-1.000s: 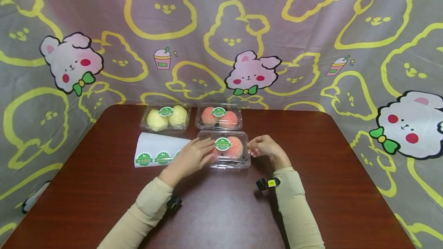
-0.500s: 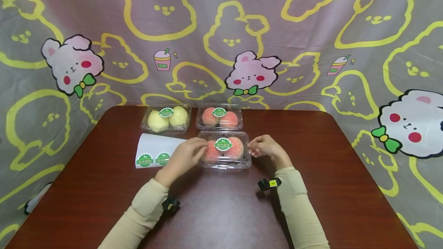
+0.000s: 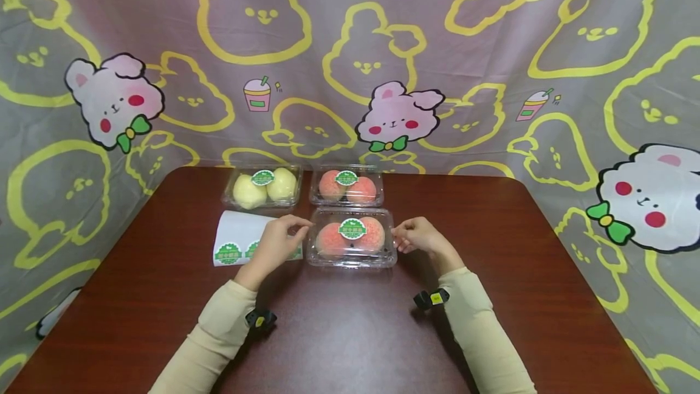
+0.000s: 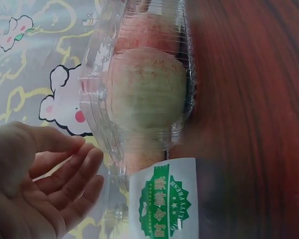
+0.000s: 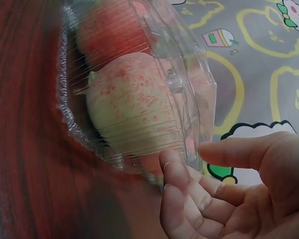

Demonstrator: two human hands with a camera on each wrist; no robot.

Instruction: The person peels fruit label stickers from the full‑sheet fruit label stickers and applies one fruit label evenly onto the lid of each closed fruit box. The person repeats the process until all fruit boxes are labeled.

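A clear plastic clamshell box holds two pink-red peaches and has a round green-and-white sticker on its lid. My left hand is beside the box's left end, fingers loosely bent and holding nothing; in the left wrist view its thumb and index tips come close together. It overlaps a white sheet of round green stickers. My right hand has its fingertips right at the box's right end, thumb and fingers slightly apart in the right wrist view.
Behind stand two more stickered clamshell boxes: one with pale yellow-green fruit, the other with pink-red peaches. All rest on a dark red-brown wooden table. A cartoon-patterned curtain hangs around its back and sides.
My left hand has drawn back leftward off the box lid, uncovering the left peach, and now overlaps the sticker sheet. The right hand stays at the box's right end.
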